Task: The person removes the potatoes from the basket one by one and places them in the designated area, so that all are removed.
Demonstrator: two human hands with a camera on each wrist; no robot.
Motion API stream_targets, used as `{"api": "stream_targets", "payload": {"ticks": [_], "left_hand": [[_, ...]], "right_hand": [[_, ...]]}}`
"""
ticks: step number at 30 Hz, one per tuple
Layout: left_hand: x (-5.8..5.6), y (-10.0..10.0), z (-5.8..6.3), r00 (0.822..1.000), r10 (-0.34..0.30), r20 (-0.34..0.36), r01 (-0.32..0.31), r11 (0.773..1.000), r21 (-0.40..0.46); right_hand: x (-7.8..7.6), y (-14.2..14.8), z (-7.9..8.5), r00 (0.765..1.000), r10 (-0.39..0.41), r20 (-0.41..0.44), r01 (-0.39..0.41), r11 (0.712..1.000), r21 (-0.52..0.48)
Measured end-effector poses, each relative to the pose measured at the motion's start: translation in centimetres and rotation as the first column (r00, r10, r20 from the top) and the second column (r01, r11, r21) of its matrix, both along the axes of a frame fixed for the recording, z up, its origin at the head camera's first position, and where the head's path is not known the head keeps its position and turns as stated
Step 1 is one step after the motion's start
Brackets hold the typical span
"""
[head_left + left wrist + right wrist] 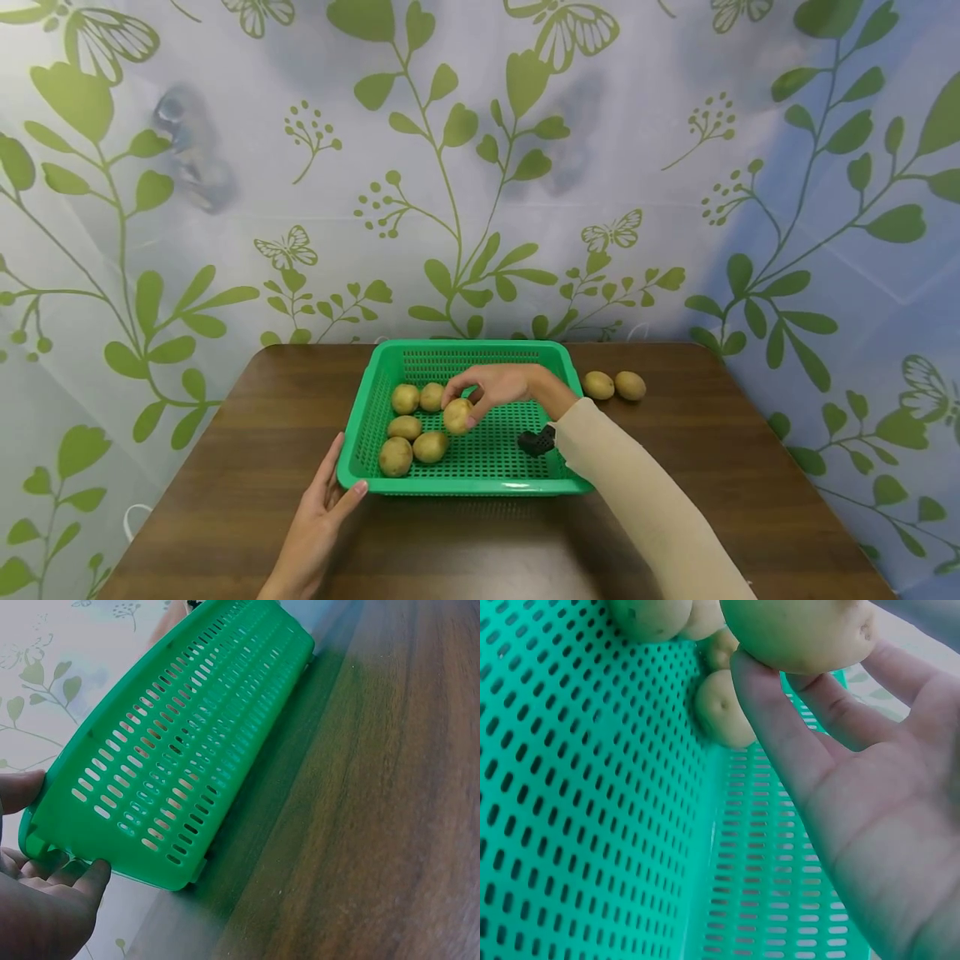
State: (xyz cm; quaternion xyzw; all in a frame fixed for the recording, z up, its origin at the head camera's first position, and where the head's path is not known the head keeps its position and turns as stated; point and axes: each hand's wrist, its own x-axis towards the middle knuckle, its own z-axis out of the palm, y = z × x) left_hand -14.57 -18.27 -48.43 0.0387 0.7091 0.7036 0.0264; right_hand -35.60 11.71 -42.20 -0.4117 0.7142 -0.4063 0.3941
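Note:
A green plastic basket [480, 487] with slotted walls stands on the brown table. My left hand [318, 517] grips its near left corner, thumb at the rim and fingers along the outer side; in the left wrist view the fingers [90, 883] curl under the rim. Over the basket, my right hand [498, 387] pinches a potato [457, 416] between thumb and fingers. The right wrist view shows this held potato [802, 630] above the basket's slotted wall and floor. Several potatoes [431, 447] lie in the basket's left half.
Two more potatoes [598, 385] sit on the table [750, 467] just right of the basket. A black wrist device [536, 442] shows at the right sleeve. Behind the table hangs a patterned curtain [480, 167] with green leaves and butterflies.

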Motion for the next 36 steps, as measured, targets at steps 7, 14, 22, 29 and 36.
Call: {"api": "stream_targets", "payload": {"ticks": [7, 14, 22, 29, 36], "left_hand": [[0.1, 0.1, 0.1, 1.0, 0.002, -0.017, -0.001, 1.0, 0.003], [0.0, 0.1, 0.1, 1.0, -0.004, -0.011, 0.004, 1.0, 0.003], [-0.2, 0.4, -0.2, 1.0, -0.011, -0.022, 0.012, 1.0, 0.012], [-0.1, 0.3, -0.2, 1.0, -0.003, -0.027, 0.004, 1.0, 0.025], [0.0, 0.1, -0.1, 1.0, -0.001, -0.029, 0.002, 1.0, 0.025]], "right_hand": [[-0.1, 0.9, 0.5, 1.0, -0.009, -0.022, 0.009, 1.0, 0.006], [0.1, 1.9, 1.4, 0.999, -0.032, -0.02, 0.032, 0.999, 0.027], [0.3, 3.8, 2.3, 0.998, -0.051, -0.035, 0.051, 0.999, 0.008], [0.4, 5.4, 2.9, 0.996, -0.088, -0.022, 0.088, 0.996, 0.014], [0.5, 7.1, 3.7, 0.993, -0.122, -0.006, 0.122, 0.992, 0.016]]}}
